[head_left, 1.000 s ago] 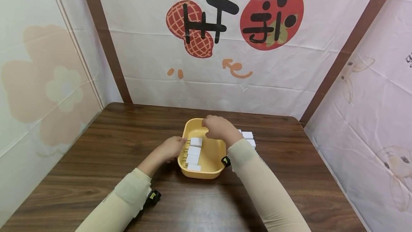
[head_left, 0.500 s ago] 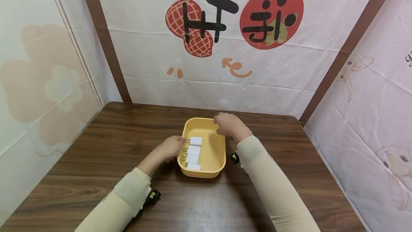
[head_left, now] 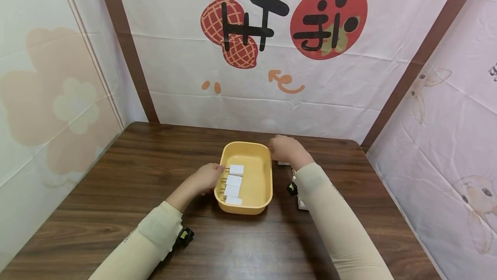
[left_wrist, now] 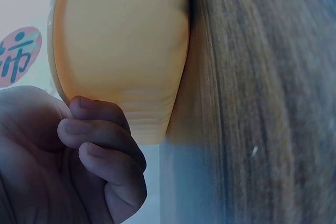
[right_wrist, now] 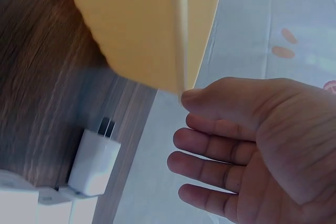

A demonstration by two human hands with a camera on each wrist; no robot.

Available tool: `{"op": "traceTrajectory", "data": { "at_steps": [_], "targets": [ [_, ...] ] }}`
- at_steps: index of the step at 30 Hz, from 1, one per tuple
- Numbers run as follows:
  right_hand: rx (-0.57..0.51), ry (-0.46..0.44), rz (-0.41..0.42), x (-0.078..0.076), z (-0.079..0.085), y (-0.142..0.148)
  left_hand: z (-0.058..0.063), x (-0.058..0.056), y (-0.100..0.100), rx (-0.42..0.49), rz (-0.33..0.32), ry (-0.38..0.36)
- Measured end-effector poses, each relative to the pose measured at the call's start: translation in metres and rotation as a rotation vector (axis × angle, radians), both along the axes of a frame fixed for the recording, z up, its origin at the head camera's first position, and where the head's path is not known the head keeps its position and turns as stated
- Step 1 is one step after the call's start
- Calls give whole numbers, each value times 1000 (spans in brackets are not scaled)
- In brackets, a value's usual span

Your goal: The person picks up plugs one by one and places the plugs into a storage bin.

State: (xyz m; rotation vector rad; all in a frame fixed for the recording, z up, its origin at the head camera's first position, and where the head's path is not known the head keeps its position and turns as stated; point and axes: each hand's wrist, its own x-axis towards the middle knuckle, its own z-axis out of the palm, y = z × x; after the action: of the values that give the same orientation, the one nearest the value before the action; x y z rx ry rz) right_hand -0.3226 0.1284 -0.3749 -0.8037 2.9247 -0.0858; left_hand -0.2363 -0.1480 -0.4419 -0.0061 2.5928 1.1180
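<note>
A yellow plastic tub stands on the table, with several white plug chargers in a row along its left side, prongs pointing left. My left hand grips the tub's left rim, fingers curled against the outer wall in the left wrist view. Above the table by the far right corner is my right hand. The right wrist view shows its fingers loosely bent with nothing held; the thumb tip overlaps the tub's rim, and I cannot tell whether they touch. Below that hand lies a white charger on the table.
More white chargers lie to the right of the tub, partly hidden by the right hand and sleeve in the head view. The wooden table ends at a printed cloth wall behind, with cloth on both sides.
My right hand has moved right, from over the tub to beyond its far right corner, holding nothing visible. The left hand, tub and chargers inside stay as they were.
</note>
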Motion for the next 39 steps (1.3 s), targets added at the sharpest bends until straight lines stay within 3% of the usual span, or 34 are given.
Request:
{"op": "traceTrajectory", "data": {
  "at_steps": [9, 23, 39],
  "targets": [
    [83, -23, -69, -9, -6, 14, 1, 1, 0, 2, -4, 1],
    [164, 9, -72, -21, -34, 26, -1, 1, 0, -11, -4, 21],
    [116, 21, -51, -25, -51, 28, 2, 1, 0, -13, 3, 0]
  ]
}}
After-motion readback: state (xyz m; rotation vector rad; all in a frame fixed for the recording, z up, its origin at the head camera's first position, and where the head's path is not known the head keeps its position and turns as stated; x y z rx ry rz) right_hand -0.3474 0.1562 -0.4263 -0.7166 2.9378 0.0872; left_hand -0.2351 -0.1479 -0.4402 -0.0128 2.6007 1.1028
